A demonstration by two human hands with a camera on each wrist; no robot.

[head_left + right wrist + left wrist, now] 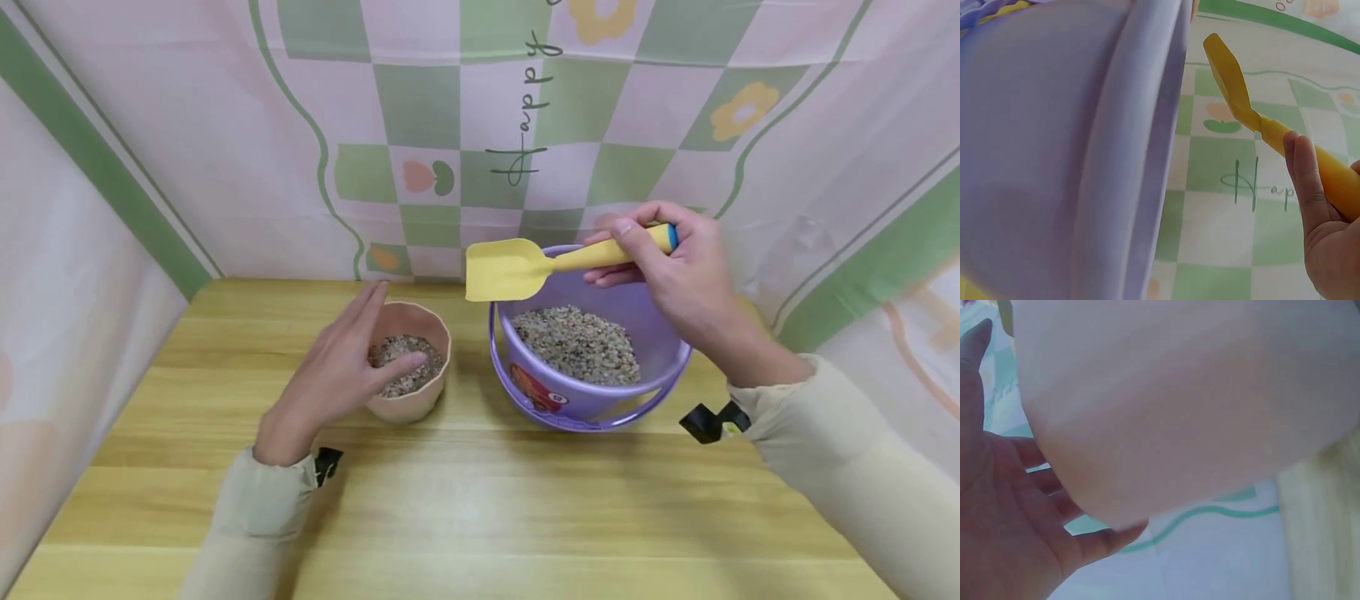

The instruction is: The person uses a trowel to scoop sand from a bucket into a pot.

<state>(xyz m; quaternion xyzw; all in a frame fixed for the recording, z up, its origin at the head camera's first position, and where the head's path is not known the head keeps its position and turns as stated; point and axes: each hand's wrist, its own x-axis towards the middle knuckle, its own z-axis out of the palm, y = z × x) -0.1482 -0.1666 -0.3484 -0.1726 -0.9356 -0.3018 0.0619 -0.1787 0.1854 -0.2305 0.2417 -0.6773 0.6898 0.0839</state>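
Observation:
My right hand (686, 271) holds a yellow toy shovel (510, 268) by its handle, which has a blue end. The shovel is raised over the far rim of a purple bucket (648, 337), its blade pointing left. Coarse gravel (581, 346) lies in the bucket. At the left stands a small pinkish plant pot (408, 407) with gravel (412, 385) inside. My left hand (330, 371) is at the pot's left side, fingers extended and thumb over the opening. In the left wrist view, the pot (1179, 425) hides part of those fingers.
The bucket's purple carrying handle (577, 425) hangs down at its front. Both containers stand on a wooden tabletop (450, 517). Behind it hangs a green-and-white checked cloth (416, 104) with flowers and lettering. More cloth (60, 275) hangs at the left side.

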